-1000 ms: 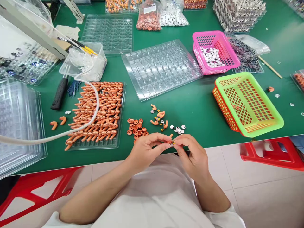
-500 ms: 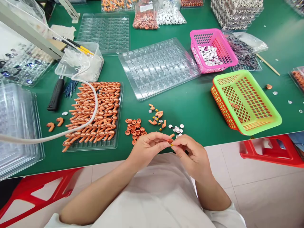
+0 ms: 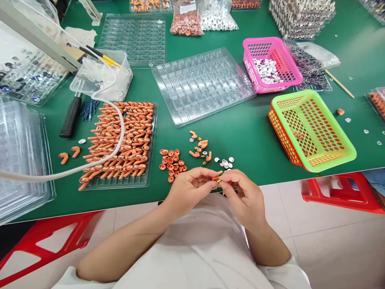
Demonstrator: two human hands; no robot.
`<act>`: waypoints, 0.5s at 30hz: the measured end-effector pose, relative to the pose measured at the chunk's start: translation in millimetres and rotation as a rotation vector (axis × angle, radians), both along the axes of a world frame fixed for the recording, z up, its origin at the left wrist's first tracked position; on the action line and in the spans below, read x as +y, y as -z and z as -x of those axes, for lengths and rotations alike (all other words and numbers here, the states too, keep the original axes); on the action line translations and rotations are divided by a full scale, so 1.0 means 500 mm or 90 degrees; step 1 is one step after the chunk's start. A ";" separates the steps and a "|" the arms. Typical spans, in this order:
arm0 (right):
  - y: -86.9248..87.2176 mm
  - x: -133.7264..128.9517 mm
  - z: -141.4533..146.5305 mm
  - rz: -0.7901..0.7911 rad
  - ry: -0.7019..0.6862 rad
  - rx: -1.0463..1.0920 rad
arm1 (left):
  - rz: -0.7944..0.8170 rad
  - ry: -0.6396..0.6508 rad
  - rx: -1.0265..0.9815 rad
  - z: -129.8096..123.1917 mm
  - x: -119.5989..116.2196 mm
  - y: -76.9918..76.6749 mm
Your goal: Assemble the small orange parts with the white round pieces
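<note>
My left hand [image 3: 191,186] pinches a small orange piece [image 3: 220,173] at the table's front edge. Facing it, my right hand [image 3: 245,196] has thumb and index finger closed on a tiny yellow part [image 3: 218,181] against that piece; the fingertips partly hide both. Just beyond lie white discs [image 3: 224,163], orange round caps [image 3: 171,164] and several curved orange pieces [image 3: 203,143] with yellow bits among them. To the left, a clear tray [image 3: 144,182] is filled with rows of orange stemmed pieces.
A green basket [image 3: 345,154] sits in an orange one on the right, with a pink basket [image 3: 255,78] behind. An empty clear tray [image 3: 204,86] lies mid-table. A white cable [image 3: 122,128] crosses the filled tray; a black handle [image 3: 71,116] lies left.
The yellow part and orange piece show slightly more between my fingertips. Both hands stay almost in place, and the whole view has shifted slightly.
</note>
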State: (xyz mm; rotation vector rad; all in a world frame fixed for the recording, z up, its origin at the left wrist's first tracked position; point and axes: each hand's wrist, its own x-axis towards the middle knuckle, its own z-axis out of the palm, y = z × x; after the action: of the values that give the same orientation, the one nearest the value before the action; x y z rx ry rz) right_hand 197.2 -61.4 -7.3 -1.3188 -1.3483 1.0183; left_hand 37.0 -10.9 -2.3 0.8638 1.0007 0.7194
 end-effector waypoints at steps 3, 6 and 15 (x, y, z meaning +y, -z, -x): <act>0.003 -0.004 0.010 -0.003 0.022 0.015 | -0.092 -0.008 0.086 -0.004 -0.006 0.003; 0.006 -0.007 0.018 -0.029 0.029 0.006 | -0.139 -0.020 0.131 -0.009 -0.008 0.004; 0.006 -0.007 0.013 -0.065 0.019 -0.110 | -0.115 -0.033 0.125 -0.012 -0.012 0.000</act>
State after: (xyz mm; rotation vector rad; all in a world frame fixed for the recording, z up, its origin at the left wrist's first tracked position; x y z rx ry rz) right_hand 191.0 -64.8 -10.2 -1.3704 -1.4853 0.8187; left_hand 43.0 -16.9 -2.1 1.0847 1.1481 0.7879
